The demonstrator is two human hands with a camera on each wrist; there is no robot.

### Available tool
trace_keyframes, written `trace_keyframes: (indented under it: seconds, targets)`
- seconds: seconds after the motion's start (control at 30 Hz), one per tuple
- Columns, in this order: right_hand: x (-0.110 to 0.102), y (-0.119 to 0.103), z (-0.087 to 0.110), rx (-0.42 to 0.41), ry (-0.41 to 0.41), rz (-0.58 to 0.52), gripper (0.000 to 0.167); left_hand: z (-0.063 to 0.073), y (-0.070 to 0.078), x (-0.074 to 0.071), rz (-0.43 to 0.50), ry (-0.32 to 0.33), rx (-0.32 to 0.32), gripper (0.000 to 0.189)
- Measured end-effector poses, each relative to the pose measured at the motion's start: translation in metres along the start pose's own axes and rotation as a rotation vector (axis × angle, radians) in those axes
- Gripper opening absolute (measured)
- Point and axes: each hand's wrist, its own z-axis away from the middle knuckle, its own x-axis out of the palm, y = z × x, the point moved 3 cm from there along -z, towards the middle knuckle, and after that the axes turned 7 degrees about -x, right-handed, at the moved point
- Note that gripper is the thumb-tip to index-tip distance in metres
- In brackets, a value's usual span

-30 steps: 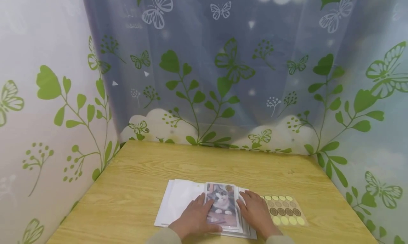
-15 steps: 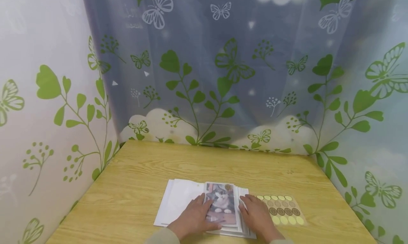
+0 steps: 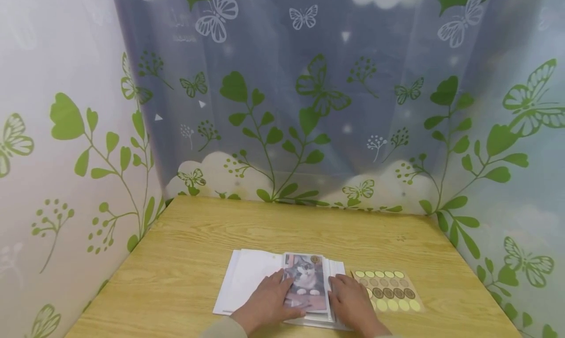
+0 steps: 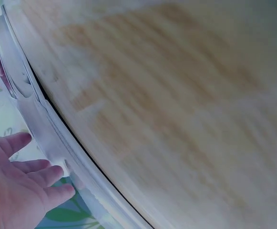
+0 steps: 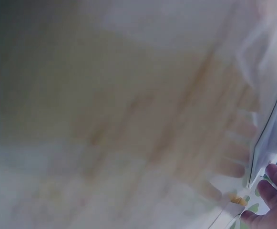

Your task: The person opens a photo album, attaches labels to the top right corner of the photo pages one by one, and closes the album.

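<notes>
An open album with white pages (image 3: 256, 269) lies flat near the table's front. On its right side, a photo of a grey-and-white cat (image 3: 304, 279) shows under a clear sleeve, with a round brown sticker (image 3: 315, 259) in its top right corner. My left hand (image 3: 267, 301) rests across the inner part of the album, its fingers extended and its thumb over the photo's lower left. My right hand (image 3: 353, 303) touches the pages along the photo's right edge. In the left wrist view, the left hand's fingers (image 4: 47, 177) lie spread against the album.
A sheet of round stickers (image 3: 393, 293) in yellow and brown rows lies right of the album, partly behind the right hand. Wood-grain table (image 3: 198, 230) extends to the back. Curtains (image 3: 282, 132) with green leaves and butterflies stand around it on three sides.
My right hand has shifted slightly down and left along the album's right side, uncovering more of the sticker sheet. My left hand stays nearly in place on the album.
</notes>
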Motion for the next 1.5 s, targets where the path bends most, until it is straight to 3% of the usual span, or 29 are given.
trace_keyframes:
  seconds: [0.2, 0.53, 0.93, 1.3, 1.5]
  targets:
    - [0.000, 0.000, 0.000, 0.013, -0.014, -0.003, 0.035, 0.000, 0.002, -0.005, -0.076, 0.105, 0.114, 0.069]
    - [0.002, 0.001, -0.001, 0.035, -0.049, -0.019, 0.037, 0.002, 0.007, -0.010, -0.102, 0.179, 0.256, 0.033]
    - [0.001, -0.001, -0.002, 0.044, -0.068, -0.016, 0.039, 0.010, 0.011, -0.014, -0.075, 0.224, 0.304, 0.012]
    - [0.002, 0.000, -0.001, 0.050, -0.058, -0.006, 0.040, 0.018, 0.010, -0.019, -0.056, 0.428, 0.365, 0.013]
    - [0.002, -0.001, -0.002, 0.057, -0.062, -0.016, 0.041, 0.021, 0.005, -0.021, -0.011, 0.450, 0.334, 0.022]
